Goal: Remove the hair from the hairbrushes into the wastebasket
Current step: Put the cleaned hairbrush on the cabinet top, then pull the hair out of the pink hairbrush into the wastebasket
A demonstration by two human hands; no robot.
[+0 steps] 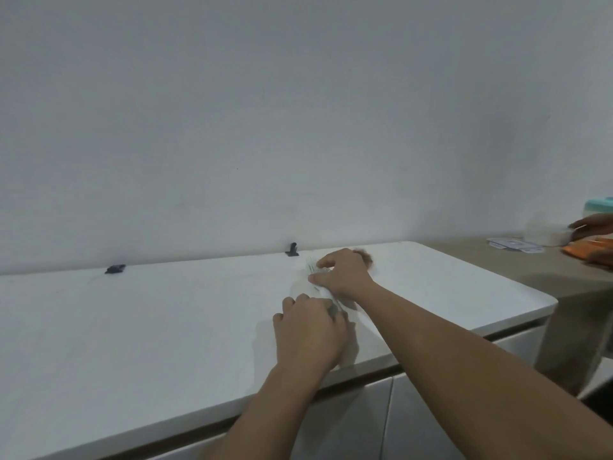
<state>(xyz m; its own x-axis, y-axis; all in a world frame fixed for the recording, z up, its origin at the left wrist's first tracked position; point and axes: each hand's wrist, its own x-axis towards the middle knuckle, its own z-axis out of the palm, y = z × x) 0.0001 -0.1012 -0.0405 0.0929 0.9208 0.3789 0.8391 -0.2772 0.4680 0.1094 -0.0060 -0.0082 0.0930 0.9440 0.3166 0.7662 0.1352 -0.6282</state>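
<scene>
A pale, whitish hairbrush (315, 268) lies on the white counter (149, 327), mostly covered by my hands. My left hand (308, 330) is closed around its handle end, nearer to me. My right hand (345, 273) is farther back, with thumb and fingers curled down onto the bristled head. A small tuft of brown hair (363, 256) shows just behind my right hand; I cannot tell whether it touches the fingers. No wastebasket is in view.
Two small black clips (115, 269) (292, 250) sit at the counter's back edge by the wall. At the right stands a brown table (564, 277) with cards, a white container (544, 235), a teal-lidded jar, something orange and another person's hand (590, 225).
</scene>
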